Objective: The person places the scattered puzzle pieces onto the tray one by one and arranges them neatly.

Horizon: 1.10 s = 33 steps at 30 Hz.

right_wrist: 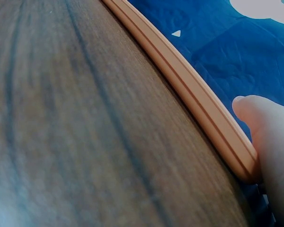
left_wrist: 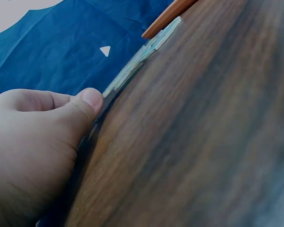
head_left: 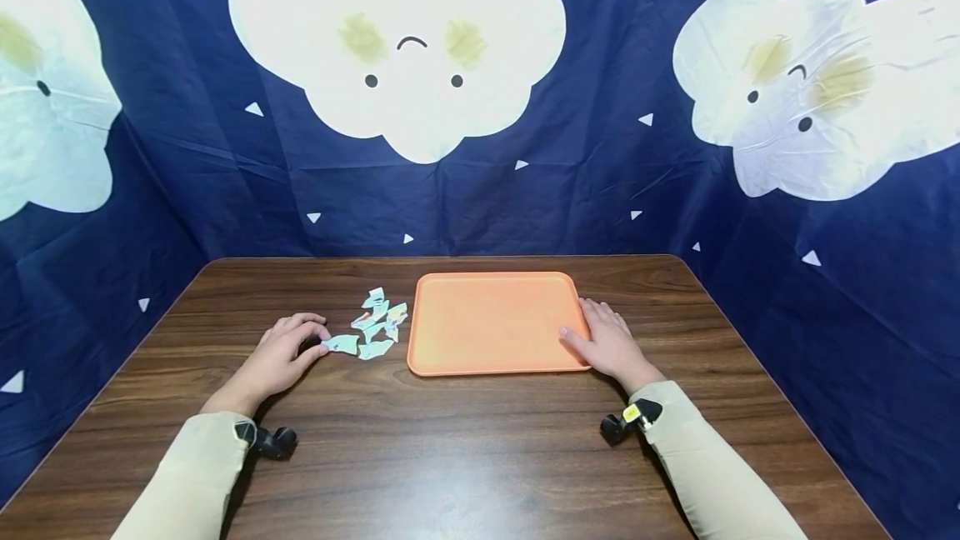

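A shallow, rectangular orange tray [head_left: 491, 323] with rounded corners and a raised rim lies on a dark brown wood-grain surface [head_left: 435, 457]. Left of the tray, the left hand [head_left: 283, 350] has its thumb and forefinger nearly together, pinching the outer end of a flat, pale blue, irregular printed piece [head_left: 345, 344]. Between that piece and the tray, further flat, pale blue printed pieces with jagged outlines [head_left: 375, 349] lie close together. At the tray's right edge, the right hand [head_left: 609, 342] rests with its fingers extended along the outside and its thumb reaching over the rim; how firmly they press cannot be told. Nearer the person than the tray are both pale sleeves [head_left: 716, 461]. Behind the tray hangs a navy fabric backdrop [head_left: 480, 207] with white clouds and small triangles.
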Available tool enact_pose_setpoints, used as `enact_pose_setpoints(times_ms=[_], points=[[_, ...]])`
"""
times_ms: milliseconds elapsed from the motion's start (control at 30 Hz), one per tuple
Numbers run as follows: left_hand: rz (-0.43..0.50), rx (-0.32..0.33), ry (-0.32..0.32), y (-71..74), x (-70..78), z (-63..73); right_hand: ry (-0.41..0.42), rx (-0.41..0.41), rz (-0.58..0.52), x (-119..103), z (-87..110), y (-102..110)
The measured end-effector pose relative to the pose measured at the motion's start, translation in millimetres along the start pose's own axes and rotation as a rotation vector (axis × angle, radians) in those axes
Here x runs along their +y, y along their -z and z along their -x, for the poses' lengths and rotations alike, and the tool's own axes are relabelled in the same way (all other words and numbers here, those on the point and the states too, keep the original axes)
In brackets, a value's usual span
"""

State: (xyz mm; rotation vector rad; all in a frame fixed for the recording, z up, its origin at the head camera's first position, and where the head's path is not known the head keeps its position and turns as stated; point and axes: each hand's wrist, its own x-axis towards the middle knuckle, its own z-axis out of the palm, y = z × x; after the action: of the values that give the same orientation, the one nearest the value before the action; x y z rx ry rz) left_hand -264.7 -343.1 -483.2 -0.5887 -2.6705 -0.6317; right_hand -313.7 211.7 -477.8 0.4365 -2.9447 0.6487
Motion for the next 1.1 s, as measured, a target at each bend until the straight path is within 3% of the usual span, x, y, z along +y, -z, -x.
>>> enact_pose_setpoints(times_ms=[300,533,867,1100], points=[[0.064,0.023,0.021,0.3,3.5,-9.2,0.002,0.008,0.004,1.6,-0.2,0.4],[0.063,0.045,0.023,-3.9,8.8,-18.5,0.001,0.009,-0.006,3.9,-0.4,-1.9],[0.034,-0.02,0.09,-11.2,22.9,-38.9,-0.001,-0.006,-0.007,-0.7,0.6,1.9],[0.017,-0.027,0.082,-22.2,35.9,-55.2,-0.002,-0.005,-0.004,-0.1,0.2,1.0]])
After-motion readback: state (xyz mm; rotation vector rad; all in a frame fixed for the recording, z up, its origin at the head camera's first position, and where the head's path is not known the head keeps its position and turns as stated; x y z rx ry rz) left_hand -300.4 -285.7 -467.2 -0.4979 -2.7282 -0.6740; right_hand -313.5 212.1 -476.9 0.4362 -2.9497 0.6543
